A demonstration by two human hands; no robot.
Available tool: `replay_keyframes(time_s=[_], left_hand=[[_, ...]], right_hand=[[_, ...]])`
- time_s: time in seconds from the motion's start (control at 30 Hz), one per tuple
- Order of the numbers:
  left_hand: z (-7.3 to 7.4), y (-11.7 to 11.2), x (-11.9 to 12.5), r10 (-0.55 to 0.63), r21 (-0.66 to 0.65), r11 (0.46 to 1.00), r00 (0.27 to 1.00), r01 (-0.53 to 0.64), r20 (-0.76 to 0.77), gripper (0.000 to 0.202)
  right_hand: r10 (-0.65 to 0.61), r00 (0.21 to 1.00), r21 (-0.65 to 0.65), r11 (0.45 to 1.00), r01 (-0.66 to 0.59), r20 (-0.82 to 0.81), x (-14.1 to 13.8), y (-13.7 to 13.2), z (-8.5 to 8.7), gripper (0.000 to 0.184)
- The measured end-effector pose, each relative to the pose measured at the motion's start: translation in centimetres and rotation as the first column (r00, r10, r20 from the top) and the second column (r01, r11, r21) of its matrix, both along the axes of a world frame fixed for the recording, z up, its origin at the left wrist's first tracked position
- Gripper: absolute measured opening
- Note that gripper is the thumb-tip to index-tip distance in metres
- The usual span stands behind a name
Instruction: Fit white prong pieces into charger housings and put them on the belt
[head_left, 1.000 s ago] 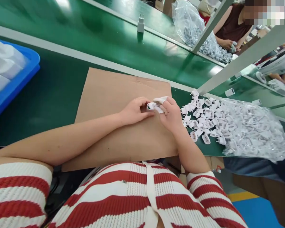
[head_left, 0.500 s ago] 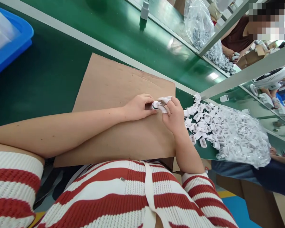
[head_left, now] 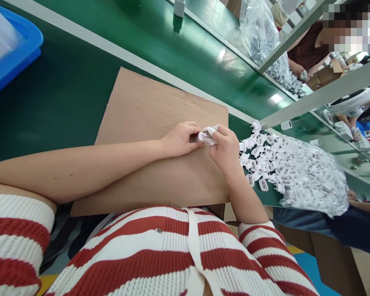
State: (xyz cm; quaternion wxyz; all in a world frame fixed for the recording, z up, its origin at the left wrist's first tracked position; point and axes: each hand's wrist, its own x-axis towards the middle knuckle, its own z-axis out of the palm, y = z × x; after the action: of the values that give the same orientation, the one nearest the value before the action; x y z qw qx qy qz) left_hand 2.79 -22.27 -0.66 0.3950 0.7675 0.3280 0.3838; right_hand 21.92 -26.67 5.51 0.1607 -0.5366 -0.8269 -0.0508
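Note:
My left hand is closed over the cardboard sheet, pinching a small white plastic charger housing between thumb and fingers. From the other side my right hand grips the same piece, its fingertips wrapped in white covers. Much of the housing is hidden by the fingers. Just beyond my right hand lies a loose pile of white plug housings, some with pins showing. They spill from a clear plastic bag full of similar parts.
A blue bin with white pieces stands at the far left. Beyond a pale rail runs a green conveyor belt carrying a white charger. Across it a co-worker's hands handle small parts near another plastic bag. A white fan stands right.
The charger on the belt has moved to the left and away, as have white pieces further right. My right fingers have shifted slightly around the housing, and its dark-green edge no longer shows.

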Motion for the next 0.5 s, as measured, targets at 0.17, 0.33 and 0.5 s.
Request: replay_keyframes(time_s=[0.17,0.33,0.5], left_hand=[[0.0,-0.2,0.2,0.025,0.011,1.0,0.999,-0.024,-0.045,0.037],[0.5,-0.4,0.1,0.007,-0.015,1.0,0.997,-0.008,-0.075,0.04],[1.5,4.8,0.0,0.117,-0.173,0.974,0.981,-0.144,-0.158,0.041]], right_hand=[[-0.018,0.997,-0.022,1.0,0.017,-0.076,0.1,0.2,-0.8,0.031],[-0.025,0.949,-0.098,0.995,-0.006,-0.314,0.6,0.5,-1.1,0.044],[-0.352,0.932,-0.136,0.931,0.339,-0.083,3.9,0.2,0.8,0.049]])
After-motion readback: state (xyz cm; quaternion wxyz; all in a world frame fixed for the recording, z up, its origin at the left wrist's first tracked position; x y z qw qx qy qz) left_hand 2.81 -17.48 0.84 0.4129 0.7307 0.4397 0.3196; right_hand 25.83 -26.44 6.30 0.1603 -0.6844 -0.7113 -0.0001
